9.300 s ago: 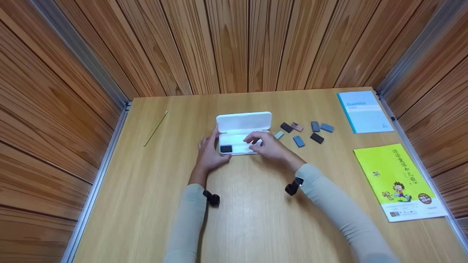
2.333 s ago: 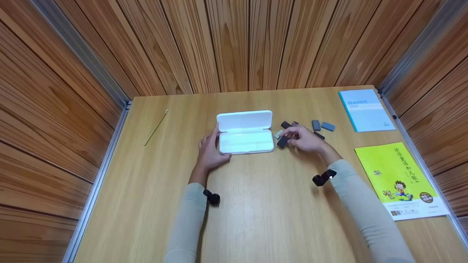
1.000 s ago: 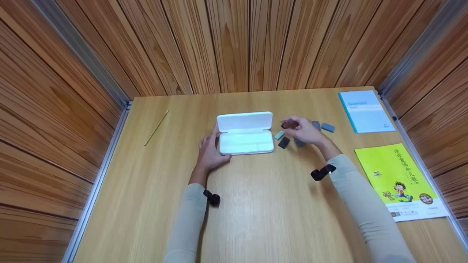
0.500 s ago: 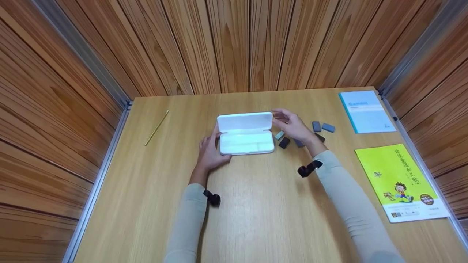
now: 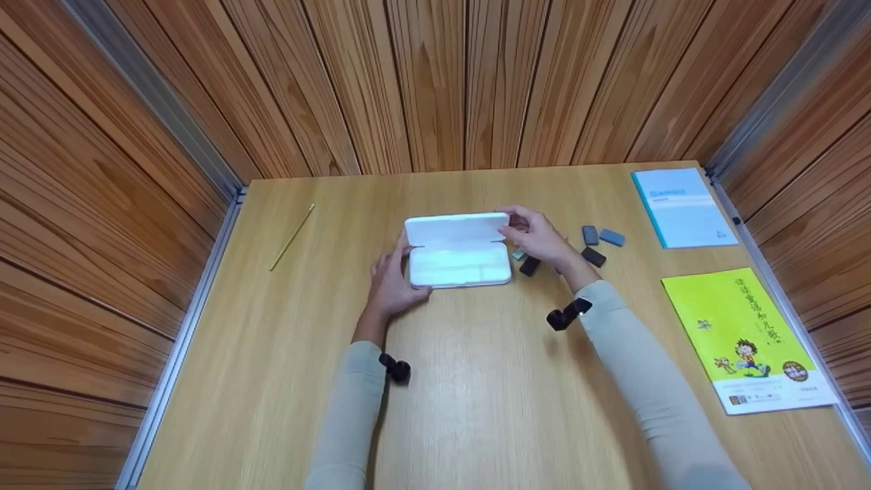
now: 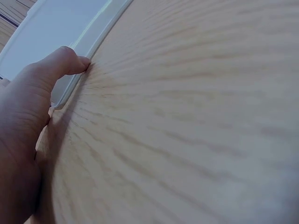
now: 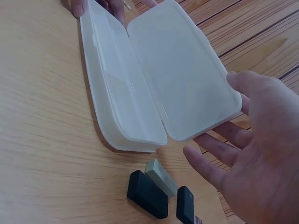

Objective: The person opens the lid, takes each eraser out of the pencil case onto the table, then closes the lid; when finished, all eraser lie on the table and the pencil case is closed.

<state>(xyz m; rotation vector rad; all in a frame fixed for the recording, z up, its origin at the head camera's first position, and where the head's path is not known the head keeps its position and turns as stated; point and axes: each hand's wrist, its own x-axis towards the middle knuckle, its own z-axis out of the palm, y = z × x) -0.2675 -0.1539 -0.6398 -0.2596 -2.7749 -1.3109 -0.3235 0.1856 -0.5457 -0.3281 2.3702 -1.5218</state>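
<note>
A white plastic pencil case [image 5: 460,265] lies opened on the table, its lid [image 7: 182,70] raised and its tray bare inside. My left hand [image 5: 392,286] grips the case's left end, the thumb [image 6: 74,63] on the front edge. At the other end my right hand [image 5: 541,239] holds the lid's right corner, thumb at the edge and fingers behind it. Below that hand, just right of the case, sit a black eraser-like block [image 7: 147,196], a pale green one [image 7: 161,177] and another dark one [image 7: 185,205]. The right hand partly hides this group in the head view.
Farther right lie a grey block [image 5: 590,235], a blue block [image 5: 612,237] and a black block [image 5: 593,256]. A pencil [image 5: 292,237] rests at the left. At the right edge are a pale blue notebook [image 5: 687,208] and a yellow-green booklet [image 5: 745,340].
A black block seen in the case earlier is now outside, to its right. My right hand has left the blocks and taken the lid, which tips slightly forward. The left hand stays put.
</note>
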